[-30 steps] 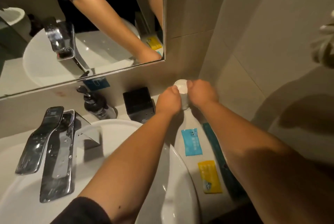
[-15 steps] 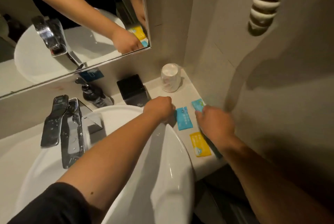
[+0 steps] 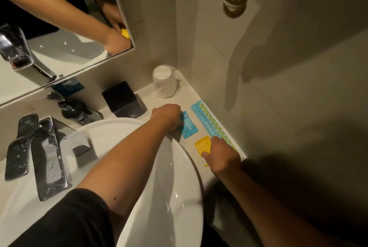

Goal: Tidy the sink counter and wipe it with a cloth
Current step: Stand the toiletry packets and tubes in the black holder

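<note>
Left hand (image 3: pixel 167 116) fingers curled on flat glossy blue sachet (image 3: pixel 189 126), right of white ceramic basin (image 3: pixel 169 197). Right hand (image 3: pixel 222 155) fingers pressed on yellow sachet (image 3: pixel 203 144), near end of beige counter (image 3: pixel 189 91). Long blue patterned packet (image 3: pixel 209 119) against wall. Print unreadable. Wrapped cup (image 3: pixel 164 81) far corner.

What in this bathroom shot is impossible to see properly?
All from the head view:
- Print on the blue sachet and yellow sachet: too small.
- Left hand grip on the blue sachet: its fingers are tucked beneath.
- Near end of the long patterned packet: hidden by the right hand.
- Black box label: too dark.
</note>
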Action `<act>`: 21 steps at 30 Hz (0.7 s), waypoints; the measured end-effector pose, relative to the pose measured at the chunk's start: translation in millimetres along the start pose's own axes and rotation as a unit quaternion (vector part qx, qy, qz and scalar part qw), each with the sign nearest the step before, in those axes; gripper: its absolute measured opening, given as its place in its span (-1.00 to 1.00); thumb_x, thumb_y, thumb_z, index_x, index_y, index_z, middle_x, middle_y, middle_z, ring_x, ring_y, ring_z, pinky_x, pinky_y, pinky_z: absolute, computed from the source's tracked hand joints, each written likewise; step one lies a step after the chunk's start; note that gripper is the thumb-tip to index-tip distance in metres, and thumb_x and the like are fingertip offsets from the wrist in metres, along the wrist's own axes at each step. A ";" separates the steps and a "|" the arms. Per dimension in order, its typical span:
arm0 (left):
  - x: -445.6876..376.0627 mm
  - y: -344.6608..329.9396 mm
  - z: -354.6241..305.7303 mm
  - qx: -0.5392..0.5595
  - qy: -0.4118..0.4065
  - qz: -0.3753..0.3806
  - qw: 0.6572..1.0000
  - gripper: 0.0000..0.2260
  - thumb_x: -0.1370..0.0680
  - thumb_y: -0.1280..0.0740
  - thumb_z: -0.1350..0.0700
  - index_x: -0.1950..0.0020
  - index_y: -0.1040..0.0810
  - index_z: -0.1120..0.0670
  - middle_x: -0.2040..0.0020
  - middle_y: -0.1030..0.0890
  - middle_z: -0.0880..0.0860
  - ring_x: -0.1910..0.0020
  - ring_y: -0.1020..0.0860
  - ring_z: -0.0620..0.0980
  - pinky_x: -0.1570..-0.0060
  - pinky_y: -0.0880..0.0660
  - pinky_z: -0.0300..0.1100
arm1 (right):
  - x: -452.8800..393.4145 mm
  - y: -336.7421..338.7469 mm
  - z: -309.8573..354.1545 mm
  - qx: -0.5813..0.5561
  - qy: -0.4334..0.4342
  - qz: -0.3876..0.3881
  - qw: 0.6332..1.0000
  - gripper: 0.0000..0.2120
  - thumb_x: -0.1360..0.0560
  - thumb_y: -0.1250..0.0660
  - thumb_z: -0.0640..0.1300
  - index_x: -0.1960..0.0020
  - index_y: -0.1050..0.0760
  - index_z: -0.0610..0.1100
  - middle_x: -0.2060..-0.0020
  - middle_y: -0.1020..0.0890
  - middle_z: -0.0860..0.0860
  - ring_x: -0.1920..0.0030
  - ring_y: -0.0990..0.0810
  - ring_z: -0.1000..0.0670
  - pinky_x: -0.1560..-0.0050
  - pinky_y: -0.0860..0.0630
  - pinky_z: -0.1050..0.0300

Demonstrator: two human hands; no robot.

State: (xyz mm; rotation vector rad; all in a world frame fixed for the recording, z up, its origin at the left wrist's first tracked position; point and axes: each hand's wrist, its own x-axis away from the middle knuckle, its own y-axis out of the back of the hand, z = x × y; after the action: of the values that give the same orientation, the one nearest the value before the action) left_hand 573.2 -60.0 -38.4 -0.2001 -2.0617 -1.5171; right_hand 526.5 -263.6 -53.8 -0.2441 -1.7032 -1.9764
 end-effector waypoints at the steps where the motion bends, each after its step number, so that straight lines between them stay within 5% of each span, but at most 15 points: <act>1: -0.4 1.2 0.7 0.012 -0.007 -0.001 1.000 -0.83 -0.47 -0.35 -0.03 0.05 -0.45 0.01 0.08 -0.50 0.03 0.10 -0.43 0.05 0.03 -0.41 0.01 | -1.1 1.5 -2.1 -0.035 0.000 0.018 0.999 -0.60 -0.51 -0.30 0.09 -0.24 -0.38 -0.11 -0.16 -0.52 -0.10 -0.20 -0.51 -0.12 -0.14 -0.43 0.06; 4: 2.9 7.3 3.4 0.058 -0.046 -0.018 0.997 -0.91 -0.50 -0.34 0.08 0.08 -0.48 0.07 0.09 -0.50 0.06 0.10 -0.43 0.07 0.08 -0.41 -0.05 | -2.3 6.8 -10.1 -0.217 -0.005 0.014 0.976 -0.92 -0.46 -0.36 -0.06 0.15 -0.50 -0.05 0.19 -0.60 -0.02 0.08 -0.56 -0.10 0.10 -0.46 0.13; 6: 10.0 14.4 6.0 0.125 -0.068 -0.029 0.989 -0.92 -0.49 -0.35 0.13 0.13 -0.47 0.08 0.15 -0.51 0.05 0.13 -0.45 0.06 0.16 -0.36 -0.11 | -2.1 16.6 -11.3 -0.312 -0.003 -0.019 0.950 -0.78 -0.41 -0.39 -0.12 0.36 -0.41 -0.05 0.43 -0.49 0.08 0.30 -0.48 -0.01 0.34 -0.40 0.25; 11: 42.0 34.2 9.1 0.274 -0.108 -0.042 0.955 -0.93 -0.49 -0.39 0.16 0.06 -0.54 0.09 0.12 -0.62 0.07 0.16 -0.53 0.02 0.14 -0.44 -0.13 | -8.1 66.7 9.7 -0.462 0.078 -0.035 0.883 -0.90 -0.42 -0.42 -0.20 0.25 -0.59 -0.06 0.41 -0.62 0.12 0.39 -0.55 0.17 0.35 -0.50 0.27; 14: 66.2 42.6 11.1 0.389 -0.114 -0.048 0.913 -0.94 -0.52 -0.36 0.17 0.02 -0.59 0.09 0.14 -0.64 0.06 0.18 -0.58 -0.05 0.19 -0.49 -0.26 | -11.5 88.6 26.8 -0.486 0.133 -0.021 0.864 -0.89 -0.44 -0.41 -0.24 0.14 -0.60 -0.04 0.27 -0.66 -0.03 0.28 -0.60 0.10 0.22 -0.57 0.20; 16: 82.2 45.3 13.1 0.441 -0.099 -0.042 0.891 -0.91 -0.55 -0.31 0.13 0.02 -0.61 0.03 0.18 -0.66 -0.03 0.23 -0.59 -0.18 0.25 -0.47 -0.34 | -12.5 93.4 35.3 -0.498 0.149 -0.025 0.854 -0.83 -0.45 -0.40 -0.26 0.13 -0.59 0.00 0.32 -0.62 0.04 0.32 -0.58 0.16 0.25 -0.56 0.26; 21: 108.8 48.4 20.3 0.536 -0.049 -0.041 0.842 -0.76 -0.59 -0.20 -0.01 0.00 -0.63 0.04 0.10 -0.68 -0.01 0.14 -0.63 -0.11 0.16 -0.48 -0.18 | -16.2 93.9 54.8 -0.479 0.199 -0.012 0.855 -0.79 -0.45 -0.39 -0.28 0.07 -0.61 0.02 0.34 -0.49 -0.09 0.28 -0.46 0.03 0.16 -0.54 0.08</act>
State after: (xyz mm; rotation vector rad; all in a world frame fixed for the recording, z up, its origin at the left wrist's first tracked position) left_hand 497.0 -47.1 54.4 0.2570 -2.6849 -0.1990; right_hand 575.6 -213.9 31.1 -0.1276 -0.3676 -2.5160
